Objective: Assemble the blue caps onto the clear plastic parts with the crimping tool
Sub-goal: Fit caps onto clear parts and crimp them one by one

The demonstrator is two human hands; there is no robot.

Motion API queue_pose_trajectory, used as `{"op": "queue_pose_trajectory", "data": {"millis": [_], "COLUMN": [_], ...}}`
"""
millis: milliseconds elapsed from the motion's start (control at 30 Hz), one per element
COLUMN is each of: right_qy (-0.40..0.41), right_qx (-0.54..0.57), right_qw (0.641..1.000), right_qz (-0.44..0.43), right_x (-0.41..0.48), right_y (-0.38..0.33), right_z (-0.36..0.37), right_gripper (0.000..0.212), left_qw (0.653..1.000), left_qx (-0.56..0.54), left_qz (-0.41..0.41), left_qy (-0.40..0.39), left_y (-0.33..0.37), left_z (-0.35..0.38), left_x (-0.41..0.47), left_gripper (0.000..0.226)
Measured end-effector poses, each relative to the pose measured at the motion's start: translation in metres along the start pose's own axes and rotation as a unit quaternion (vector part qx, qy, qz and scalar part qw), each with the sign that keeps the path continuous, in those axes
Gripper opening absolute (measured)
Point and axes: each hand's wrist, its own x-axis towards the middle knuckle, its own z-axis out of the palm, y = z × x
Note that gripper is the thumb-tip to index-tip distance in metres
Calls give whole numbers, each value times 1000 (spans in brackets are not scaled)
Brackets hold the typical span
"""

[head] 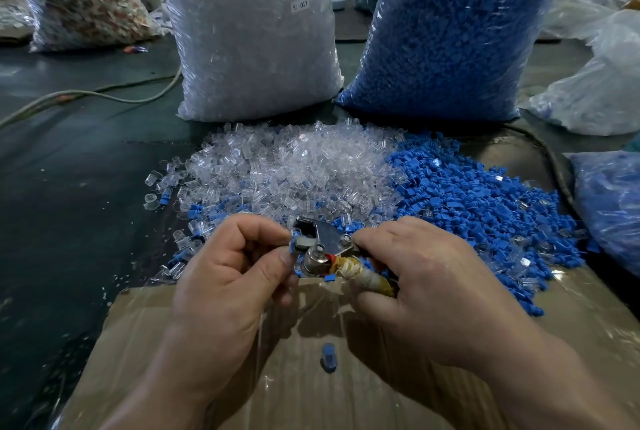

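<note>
The left hand [235, 267], knuckles up over the cardboard [311, 395], pinches a small blue cap [293, 246] between thumb and forefinger at the mouth of the crimping tool [325, 242]. Whether a clear part sits under it is hard to see. Such pieces look light, stiff and slick, best held by the cap's flat tab. The right hand [415, 277] is wrapped round the tool's taped handle.

Head-worn view, forward and down, close
</note>
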Motion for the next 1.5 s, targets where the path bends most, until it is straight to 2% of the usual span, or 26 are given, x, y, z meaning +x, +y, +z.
{"op": "queue_pose_trajectory", "data": {"millis": [300,400,467,533,633,700,833,1000,1067,1267,1367,1500], "right_qy": [7,3,23,42,16,2,23,120,120,130,127,106], "right_qx": [8,6,-5,-35,-88,-97,-89,-41,-32,-10,8,21], "right_qw": [1000,1000,999,996,993,993,994,992,991,990,990,992], "right_qz": [4,21,42,64,73,66,67,-11,-52,-58,-69,-59], "right_x": [-2,-3,-2,2,13,18,19,9,7,5,3,3], "right_y": [-2,5,13,18,18,16,16,-8,-19,-18,-18,-20], "right_z": [-2,0,2,5,12,17,17,15,20,23,24,22], "right_gripper": [53,47,48,56,69,69,57,37,29,19,5,11], "left_qw": [1000,999,998,996,990,989,988,986,986,987,989,980], "left_qx": [7,31,32,34,74,81,87,122,133,152,132,157], "left_qz": [3,-2,-23,-68,-119,-127,-123,-112,-96,-45,-71,-114], "left_qy": [-3,23,52,47,1,0,21,25,21,23,13,-38], "left_y": [2,5,4,6,7,7,8,3,3,13,12,12], "left_z": [0,0,-2,0,10,14,17,18,20,21,18,11], "left_x": [-1,1,2,2,-3,-5,-4,-7,-9,-14,-12,-7], "left_gripper": [16,16,26,33,32,26,13,24,24,23,20,22]}}
